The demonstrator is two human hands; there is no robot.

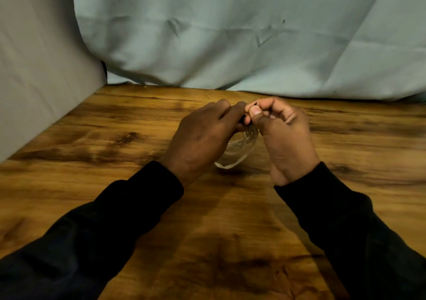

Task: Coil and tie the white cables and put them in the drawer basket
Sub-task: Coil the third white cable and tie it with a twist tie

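Left hand [202, 136] and right hand [281, 133], frame centre, both pinch 1 coiled white cable [237, 152], apparently with a dark tie, above wooden table [92, 138].

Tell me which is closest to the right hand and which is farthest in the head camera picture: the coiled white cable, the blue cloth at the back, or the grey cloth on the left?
From the right hand:
1. Coiled white cable: pinched at its top by both hands, hanging between them.
2. Blue cloth: behind the table, past the hand.
3. Grey cloth: far off at the left edge.
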